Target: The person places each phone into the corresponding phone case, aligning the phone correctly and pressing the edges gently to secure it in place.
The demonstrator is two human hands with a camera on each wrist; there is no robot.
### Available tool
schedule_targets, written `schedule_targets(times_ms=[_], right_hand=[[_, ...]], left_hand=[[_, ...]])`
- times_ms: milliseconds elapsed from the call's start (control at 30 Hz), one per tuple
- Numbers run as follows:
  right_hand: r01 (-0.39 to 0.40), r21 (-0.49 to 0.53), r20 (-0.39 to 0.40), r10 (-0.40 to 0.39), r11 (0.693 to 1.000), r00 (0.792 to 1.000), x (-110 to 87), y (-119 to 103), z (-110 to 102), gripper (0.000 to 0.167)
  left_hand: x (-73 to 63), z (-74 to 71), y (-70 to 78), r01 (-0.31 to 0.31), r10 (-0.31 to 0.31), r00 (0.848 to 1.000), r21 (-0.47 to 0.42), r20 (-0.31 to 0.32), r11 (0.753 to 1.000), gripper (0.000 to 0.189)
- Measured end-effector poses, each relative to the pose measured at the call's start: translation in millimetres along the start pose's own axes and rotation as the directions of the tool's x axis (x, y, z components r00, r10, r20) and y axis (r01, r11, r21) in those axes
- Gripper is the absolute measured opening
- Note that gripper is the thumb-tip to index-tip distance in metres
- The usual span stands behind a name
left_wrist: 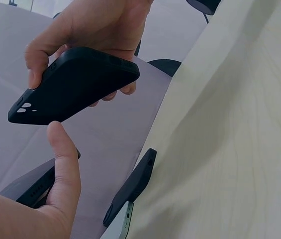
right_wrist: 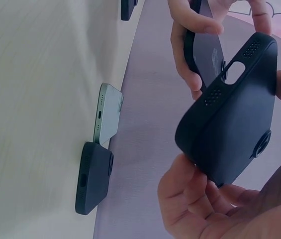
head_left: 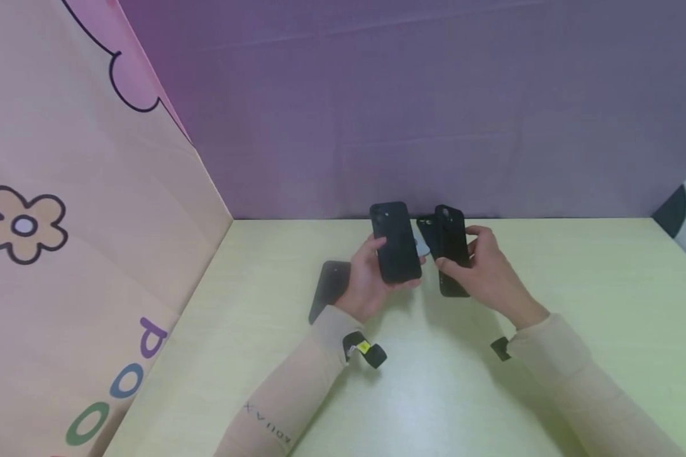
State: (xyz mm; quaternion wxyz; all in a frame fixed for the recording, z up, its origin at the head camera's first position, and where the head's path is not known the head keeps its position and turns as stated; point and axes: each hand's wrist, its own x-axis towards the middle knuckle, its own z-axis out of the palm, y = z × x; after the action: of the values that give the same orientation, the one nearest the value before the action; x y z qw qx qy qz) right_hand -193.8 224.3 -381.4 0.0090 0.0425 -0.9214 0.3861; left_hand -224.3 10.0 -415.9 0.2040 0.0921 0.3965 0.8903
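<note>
My left hand (head_left: 368,282) grips a dark phone (head_left: 397,247), back side up, with the thumb along its edge. To its right, my right hand (head_left: 486,273) holds a black phone case (head_left: 453,244) between thumb and fingers. Light shows through the case's port opening in the right wrist view and through its camera holes in the left wrist view. Both held things are above the table, tilted and apart. Behind them, a pale phone (right_wrist: 109,112) lies on the table, beside a black phone or case (right_wrist: 95,179); which of these it is, I cannot tell.
Another dark phone or case (head_left: 328,285) lies on the table (head_left: 423,393), partly hidden by my left wrist. A purple-grey backdrop (head_left: 434,114) rises at the back edge. A patterned panel (head_left: 91,209) stands at the left.
</note>
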Motion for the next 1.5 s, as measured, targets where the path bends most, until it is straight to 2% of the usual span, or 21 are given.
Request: schedule_targets(times_ms=[267, 733, 1167, 1500], right_hand=[[0.010, 0.001, -0.003, -0.010, 1.000, 1.000, -1.2, -1, 0, 0.091], [0.025, 0.007, -0.020, -0.025, 1.000, 0.999, 0.6, -3, 3, 0.090], [0.038, 0.002, -0.032, -0.038, 0.999, 0.999, 1.5, -1, 7, 0.089], [0.034, 0.009, -0.020, -0.033, 0.999, 0.999, 1.4, -2, 8, 0.090]], left_hand=[[-1.1, 0.8, -1.2, -0.005, 0.004, 1.000, 0.017, 0.022, 1.000, 0.053], [-2.3, 2.4, -6.4, 0.035, -0.035, 0.999, 0.023, 0.017, 0.999, 0.054], [-3.6, 4.6, -12.1, 0.039, -0.040, 0.999, 0.044, 0.023, 0.998, 0.055], [-2.6, 6.2, -16.8, 0.049, -0.048, 0.999, 0.043, -0.010, 0.998, 0.054]])
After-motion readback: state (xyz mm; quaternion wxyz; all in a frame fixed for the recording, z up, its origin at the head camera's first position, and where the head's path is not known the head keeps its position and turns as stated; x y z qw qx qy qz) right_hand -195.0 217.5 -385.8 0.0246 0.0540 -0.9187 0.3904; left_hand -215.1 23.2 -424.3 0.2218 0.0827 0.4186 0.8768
